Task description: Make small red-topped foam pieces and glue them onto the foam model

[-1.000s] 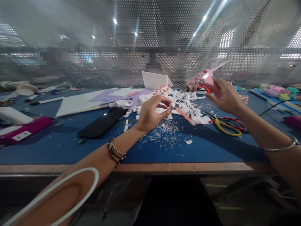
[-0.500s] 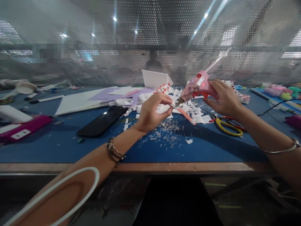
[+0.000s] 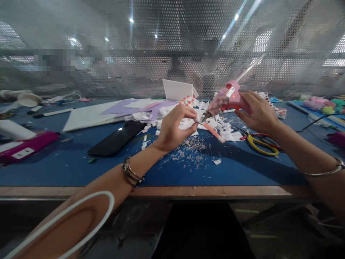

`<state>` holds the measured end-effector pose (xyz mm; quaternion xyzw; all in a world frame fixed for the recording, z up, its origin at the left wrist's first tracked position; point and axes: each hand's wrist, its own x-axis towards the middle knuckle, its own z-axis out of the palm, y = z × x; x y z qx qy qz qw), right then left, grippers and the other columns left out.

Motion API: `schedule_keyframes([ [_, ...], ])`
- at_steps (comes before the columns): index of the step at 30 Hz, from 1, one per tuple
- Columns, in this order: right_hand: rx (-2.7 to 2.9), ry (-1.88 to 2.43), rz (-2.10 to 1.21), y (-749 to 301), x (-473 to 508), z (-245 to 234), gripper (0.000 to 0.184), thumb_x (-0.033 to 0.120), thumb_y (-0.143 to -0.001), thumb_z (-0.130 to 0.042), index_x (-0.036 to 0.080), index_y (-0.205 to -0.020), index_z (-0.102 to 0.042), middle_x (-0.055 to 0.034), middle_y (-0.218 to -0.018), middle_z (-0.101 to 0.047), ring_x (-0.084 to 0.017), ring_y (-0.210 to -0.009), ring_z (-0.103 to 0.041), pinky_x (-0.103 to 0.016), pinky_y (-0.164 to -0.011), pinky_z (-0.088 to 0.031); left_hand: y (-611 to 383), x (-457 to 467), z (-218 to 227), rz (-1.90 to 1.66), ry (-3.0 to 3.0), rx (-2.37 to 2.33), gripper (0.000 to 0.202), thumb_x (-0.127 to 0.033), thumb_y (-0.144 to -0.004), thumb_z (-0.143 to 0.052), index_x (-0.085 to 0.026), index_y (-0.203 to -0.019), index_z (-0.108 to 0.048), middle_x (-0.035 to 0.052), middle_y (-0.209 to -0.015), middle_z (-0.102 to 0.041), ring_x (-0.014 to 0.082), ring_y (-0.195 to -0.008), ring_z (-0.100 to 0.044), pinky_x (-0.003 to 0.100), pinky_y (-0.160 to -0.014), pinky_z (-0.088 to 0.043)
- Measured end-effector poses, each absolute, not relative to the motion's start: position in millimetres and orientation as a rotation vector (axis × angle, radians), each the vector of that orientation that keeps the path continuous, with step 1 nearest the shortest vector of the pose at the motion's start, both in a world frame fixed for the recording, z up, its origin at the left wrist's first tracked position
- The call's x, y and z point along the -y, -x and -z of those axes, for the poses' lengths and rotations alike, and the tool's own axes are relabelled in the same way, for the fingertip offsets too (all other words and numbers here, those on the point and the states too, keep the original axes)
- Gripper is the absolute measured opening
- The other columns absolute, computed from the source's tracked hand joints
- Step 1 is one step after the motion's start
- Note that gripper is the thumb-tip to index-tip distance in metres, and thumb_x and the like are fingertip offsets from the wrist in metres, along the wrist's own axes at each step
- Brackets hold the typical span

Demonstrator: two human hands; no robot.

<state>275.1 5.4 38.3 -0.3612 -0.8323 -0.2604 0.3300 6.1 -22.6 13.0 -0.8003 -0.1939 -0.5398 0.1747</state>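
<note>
- Blue table (image 3: 107, 172): white shavings (image 3: 192, 154) lie scattered before the hands.
- Black phone (image 3: 115, 140) lies flat, left of the left hand; scissors (image 3: 262, 145) lie below the right.
- Left hand (image 3: 174, 128): thumb and fingertips nearly closed, pinching a small white piece (image 3: 198, 118) above the table.
- Right hand (image 3: 259, 113): wrapped round the handle of a pink glue gun (image 3: 234, 94), its nozzle at the piece; contact unclear.
- Purple paper (image 3: 115, 107), then a metal mesh screen (image 3: 151, 46).

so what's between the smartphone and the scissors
In the head view, the left hand, white shavings, an orange stick and white scraps lie between them.
</note>
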Motion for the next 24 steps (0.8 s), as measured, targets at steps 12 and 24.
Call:
schedule_keyframes([
  [12, 2.195, 0.936, 0.722, -276, -7, -38, 0.034, 0.038, -0.080, -0.046, 0.017, -0.107, -0.044, -0.0110, -0.095, -0.055, -0.024, -0.079, -0.054, -0.036, -0.061, -0.044, -6, 20, -12, 1.553, 2.261, 0.515, 0.015, -0.012, -0.070, -0.060, -0.019, -0.080, -0.051, 0.0009, -0.080, -0.061, 0.0126, -0.081, -0.060, 0.028, -0.072, -0.051],
  [24, 2.132, 1.293, 0.793, -298, -16, -46, 0.040, 0.038, -0.083, -0.042, 0.010, -0.111, -0.045, -0.0161, -0.101, -0.055, -0.022, -0.089, -0.050, -0.030, -0.072, -0.037, -5, 19, -11, 1.593, 2.254, 0.493, 0.018, -0.011, -0.070, -0.060, -0.019, -0.082, -0.051, 0.0007, -0.083, -0.061, 0.0125, -0.082, -0.059, 0.028, -0.074, -0.052],
])
